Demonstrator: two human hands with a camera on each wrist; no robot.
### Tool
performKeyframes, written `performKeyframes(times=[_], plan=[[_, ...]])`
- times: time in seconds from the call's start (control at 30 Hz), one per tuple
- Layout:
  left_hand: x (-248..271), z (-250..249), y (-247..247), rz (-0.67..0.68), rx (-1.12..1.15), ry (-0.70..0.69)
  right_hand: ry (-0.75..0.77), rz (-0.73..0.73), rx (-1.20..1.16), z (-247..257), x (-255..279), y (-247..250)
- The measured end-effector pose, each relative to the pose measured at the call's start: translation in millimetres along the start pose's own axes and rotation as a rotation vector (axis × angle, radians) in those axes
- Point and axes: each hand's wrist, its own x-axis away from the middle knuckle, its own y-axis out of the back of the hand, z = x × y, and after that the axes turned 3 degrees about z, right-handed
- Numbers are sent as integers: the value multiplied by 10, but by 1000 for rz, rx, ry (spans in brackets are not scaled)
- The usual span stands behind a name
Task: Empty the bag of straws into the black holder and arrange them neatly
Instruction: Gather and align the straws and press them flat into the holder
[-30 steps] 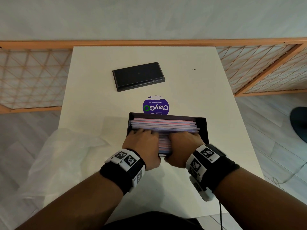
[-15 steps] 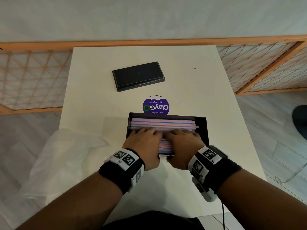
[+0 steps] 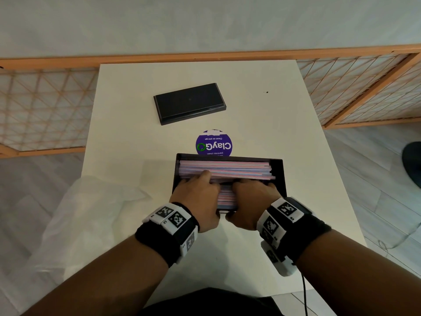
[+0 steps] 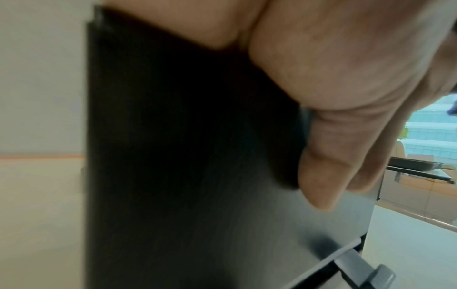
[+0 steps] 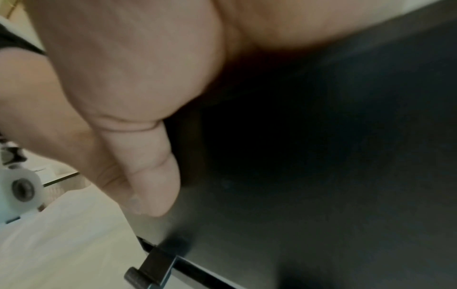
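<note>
The black holder (image 3: 279,176) stands near the table's front, filled with pink, blue and white straws (image 3: 227,168) lying lengthwise. Both hands sit on its near side. My left hand (image 3: 210,195) curls its fingers over the rim onto the straws, thumb (image 4: 321,176) against the outer front wall (image 4: 185,156). My right hand (image 3: 239,199) does the same, thumb (image 5: 148,166) on that dark wall (image 5: 321,156). Some straw ends stick out unevenly at the right. The clear plastic bag (image 3: 91,213) lies crumpled and slack at the table's left edge.
The holder's flat black lid (image 3: 190,103) lies farther back on the white table (image 3: 262,110). A round purple sticker (image 3: 214,144) shows just behind the holder. A wooden lattice screen (image 3: 364,87) stands behind and beside the table.
The fingers of both hands slid forward over the straws, then drew back a little; the left forefinger now reaches furthest. The far straws lie packed closer to the back wall. The holder stayed put.
</note>
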Motion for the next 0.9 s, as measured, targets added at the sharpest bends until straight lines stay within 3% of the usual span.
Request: performKeyframes(times=[0.13, 0.23, 0.4, 0.6, 0.8, 0.9], plan=[[32, -137, 27, -80, -80, -66, 56, 18, 52, 26, 0, 73], [3, -181, -2, -26, 1, -48, 107, -6, 37, 49, 28, 80], [37, 18, -74, -59, -82, 16, -3, -58, 65, -86, 101, 91], [32, -82, -147, -89, -86, -56, 118, -21, -16, 72, 51, 32], [80, 2, -121, -96, -190, 45, -21, -59, 105, -62, 144, 22], [57, -106, -107, -88, -174, 16, 53, -73, 60, 82, 144, -15]])
